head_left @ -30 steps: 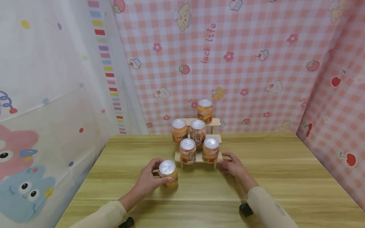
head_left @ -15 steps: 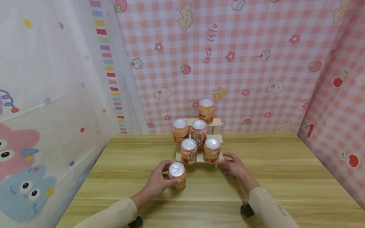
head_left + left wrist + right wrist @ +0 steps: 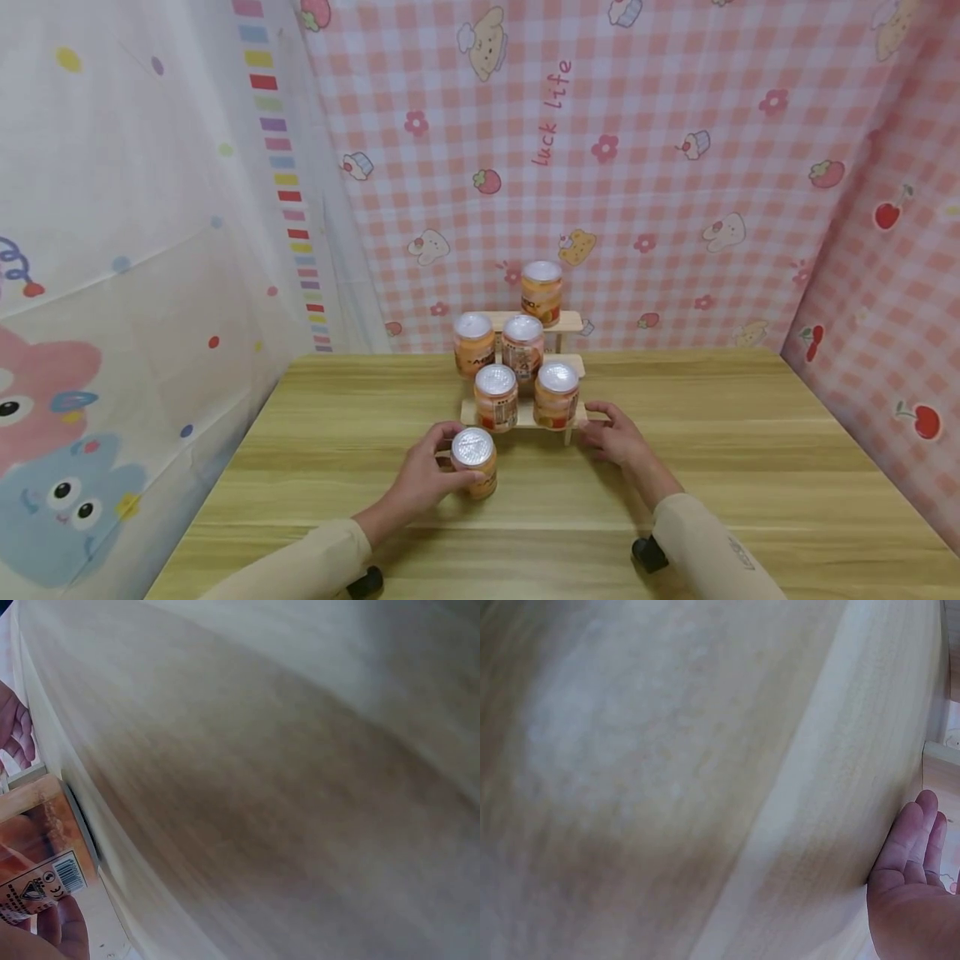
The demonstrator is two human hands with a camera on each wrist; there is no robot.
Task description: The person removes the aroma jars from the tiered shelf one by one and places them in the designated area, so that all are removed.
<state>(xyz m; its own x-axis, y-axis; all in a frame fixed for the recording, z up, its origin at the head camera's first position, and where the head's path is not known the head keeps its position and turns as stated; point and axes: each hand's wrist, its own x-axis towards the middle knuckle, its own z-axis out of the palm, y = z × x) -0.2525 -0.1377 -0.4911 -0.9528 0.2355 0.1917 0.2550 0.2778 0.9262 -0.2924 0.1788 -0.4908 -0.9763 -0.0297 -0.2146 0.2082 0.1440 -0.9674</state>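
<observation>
My left hand [image 3: 426, 477] grips an orange-labelled can [image 3: 480, 485] with a silver lid, thumb on the near side and fingers round the back. The can is upright in front of a small three-step wooden stand [image 3: 526, 418]. In the left wrist view the can [image 3: 41, 847] shows a fruit picture and a barcode; its base is on or very near the table. My right hand [image 3: 617, 435] is at the stand's right end, fingers extended and loosely bent, holding nothing. In the right wrist view these fingers [image 3: 906, 836] lie close to a wooden leg; contact is unclear.
Several similar cans stand on the steps: two on the lowest, including a right one [image 3: 556, 400], two on the middle, and one top can [image 3: 542, 296] at the right. The wood-grain table [image 3: 712, 467] backs onto a pink checked cloth [image 3: 660, 200].
My left hand has moved the can rightward and slightly nearer to me, now before the stand's left part. My right hand and the cans on the stand have stayed in place.
</observation>
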